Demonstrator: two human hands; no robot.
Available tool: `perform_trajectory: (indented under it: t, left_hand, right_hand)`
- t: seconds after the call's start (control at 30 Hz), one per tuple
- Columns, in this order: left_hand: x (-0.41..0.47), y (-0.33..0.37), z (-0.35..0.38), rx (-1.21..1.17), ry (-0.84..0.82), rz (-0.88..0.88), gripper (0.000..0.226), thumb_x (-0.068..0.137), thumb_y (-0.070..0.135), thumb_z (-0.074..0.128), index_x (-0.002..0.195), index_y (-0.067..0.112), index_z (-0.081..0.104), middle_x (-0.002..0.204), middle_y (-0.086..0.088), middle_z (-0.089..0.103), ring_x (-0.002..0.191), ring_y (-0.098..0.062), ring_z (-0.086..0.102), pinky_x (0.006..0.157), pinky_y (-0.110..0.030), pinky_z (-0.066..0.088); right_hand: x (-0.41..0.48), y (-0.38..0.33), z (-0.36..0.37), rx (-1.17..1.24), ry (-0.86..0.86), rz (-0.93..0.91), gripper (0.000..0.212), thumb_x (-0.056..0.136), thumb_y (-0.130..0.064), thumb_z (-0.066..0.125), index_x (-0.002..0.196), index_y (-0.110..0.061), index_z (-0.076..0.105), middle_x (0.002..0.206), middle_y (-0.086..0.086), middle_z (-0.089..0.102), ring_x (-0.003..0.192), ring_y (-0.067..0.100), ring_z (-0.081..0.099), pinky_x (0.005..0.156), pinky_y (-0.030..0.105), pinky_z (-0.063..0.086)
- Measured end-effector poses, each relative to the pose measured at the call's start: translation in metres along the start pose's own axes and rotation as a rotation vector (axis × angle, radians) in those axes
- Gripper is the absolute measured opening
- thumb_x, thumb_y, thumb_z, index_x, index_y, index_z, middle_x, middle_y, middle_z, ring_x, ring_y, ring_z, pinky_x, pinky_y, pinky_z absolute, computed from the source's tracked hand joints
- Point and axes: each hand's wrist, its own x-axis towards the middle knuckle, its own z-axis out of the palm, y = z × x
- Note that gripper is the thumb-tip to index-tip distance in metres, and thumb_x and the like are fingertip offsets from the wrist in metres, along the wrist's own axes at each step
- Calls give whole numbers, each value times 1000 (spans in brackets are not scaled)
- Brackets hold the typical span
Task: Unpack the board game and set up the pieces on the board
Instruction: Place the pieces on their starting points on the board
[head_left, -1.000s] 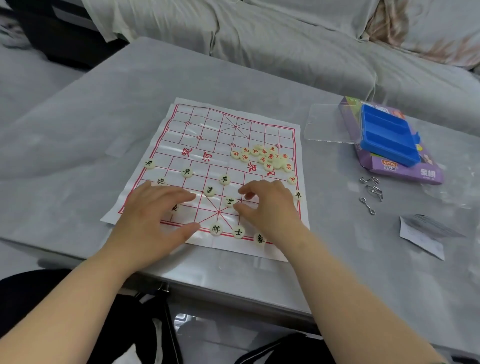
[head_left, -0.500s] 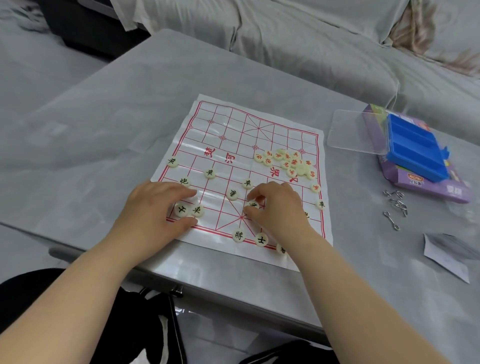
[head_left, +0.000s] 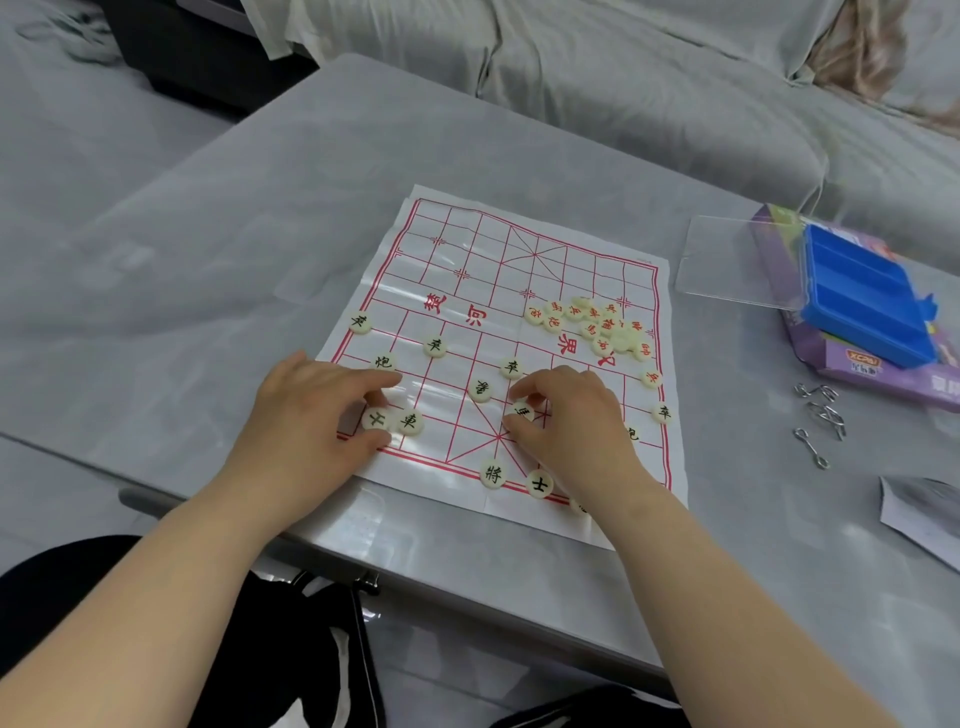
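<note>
The paper board (head_left: 467, 249) lies flat near the table's (head_left: 260, 234) front edge, its near border roughly parallel to that edge. Its files run away from the person toward the sofa (head_left: 623, 78), and the red river lettering crosses the middle. Black-lettered pieces (head_left: 434, 345) are scattered over the near half, and a heap of red-lettered pieces (head_left: 597, 325) sits right of the river, its characters too small to read. The right hand (head_left: 576, 421) pinches a cream piece (head_left: 522, 411) between curled thumb and forefinger. It covers part of the near right quarter, where two pieces show only at their rims. The left hand (head_left: 311, 415) rests flat and relaxed on the board's near left corner, hiding it. Its forefinger and thumb are spread on either side of two pieces (head_left: 409, 421), gripping neither. The table is grey and marbled. At its right a blue tray (head_left: 862, 306) lies on a purple box (head_left: 883, 374) cut by the frame, with a clear lid (head_left: 737, 260) beside it. Nearer are wire puzzles (head_left: 821, 415) and a paper slip (head_left: 919, 514), also cut off. The sofa is draped in a pale sheet.
</note>
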Motion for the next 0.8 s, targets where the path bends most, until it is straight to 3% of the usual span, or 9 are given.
perform_trajectory:
  t: [0.13, 0.2, 0.3, 0.4, 0.47, 0.53, 0.67, 0.73, 0.8]
  left_hand:
    - [-5, 15, -1, -139, 55, 108, 42, 69, 31, 60, 111, 30, 55, 82, 24, 56, 79, 0, 47, 96, -28, 28]
    - [-8, 27, 7, -160, -32, 230, 48, 71, 31, 56, 117, 32, 43, 84, 31, 55, 80, -2, 46, 89, -23, 34]
    - [-9, 32, 25, -93, -118, 354, 61, 65, 13, 61, 121, 29, 41, 86, 16, 68, 90, -9, 48, 90, -33, 32]
    - [-4, 37, 22, -207, -239, 223, 63, 74, 9, 55, 126, 39, 38, 99, 8, 68, 96, -6, 49, 100, -26, 19]
    - [-4, 36, 23, -233, -254, 180, 54, 73, 22, 47, 123, 40, 33, 111, 10, 60, 99, -2, 40, 101, -16, 9]
    - [-5, 36, 23, -167, -233, 137, 58, 68, 34, 51, 126, 33, 46, 115, 13, 55, 108, -7, 44, 103, -19, 12]
    - [-5, 39, 26, 94, -112, 155, 58, 60, 52, 61, 107, 18, 65, 77, 9, 61, 76, -21, 60, 78, -40, 44]
    - [-1, 42, 26, 72, -126, 104, 50, 66, 40, 71, 110, 18, 63, 73, 13, 52, 75, -18, 52, 90, -43, 37]
    - [-2, 40, 27, 59, -80, 131, 49, 66, 33, 69, 112, 19, 61, 73, 15, 55, 79, -18, 56, 96, -32, 21]
  right_hand:
    - [0, 0, 1, -20, -2, -5, 29, 90, -32, 50, 117, -24, 56, 116, -4, 55, 107, 16, 45, 91, 25, 33]
    - [-1, 1, 2, -16, 14, -11, 28, 90, -31, 50, 117, -24, 56, 115, -3, 55, 107, 16, 45, 90, 25, 32]
    - [-1, 1, 4, -21, 29, -17, 28, 90, -30, 50, 116, -23, 57, 115, -2, 55, 107, 17, 45, 89, 24, 31]
    - [-2, 2, 5, -25, 36, -18, 28, 90, -30, 50, 116, -23, 57, 115, -2, 55, 107, 17, 45, 89, 25, 31]
    - [-2, 2, 5, -25, 46, -24, 29, 90, -30, 50, 118, -24, 56, 116, -3, 55, 107, 17, 45, 89, 25, 31]
    - [-4, 3, 5, -22, 58, -27, 32, 90, -30, 51, 121, -24, 53, 118, -3, 54, 109, 17, 44, 90, 25, 31]
    - [-9, 6, 5, -3, 79, -18, 34, 90, -28, 51, 124, -23, 50, 119, -4, 54, 109, 16, 44, 89, 24, 30]
    - [-9, 7, 5, -4, 86, -16, 33, 90, -26, 50, 123, -23, 51, 119, -4, 54, 109, 16, 44, 88, 24, 30]
    - [-9, 7, 5, -5, 82, -19, 33, 90, -26, 50, 123, -23, 51, 119, -4, 54, 109, 16, 45, 89, 24, 30]
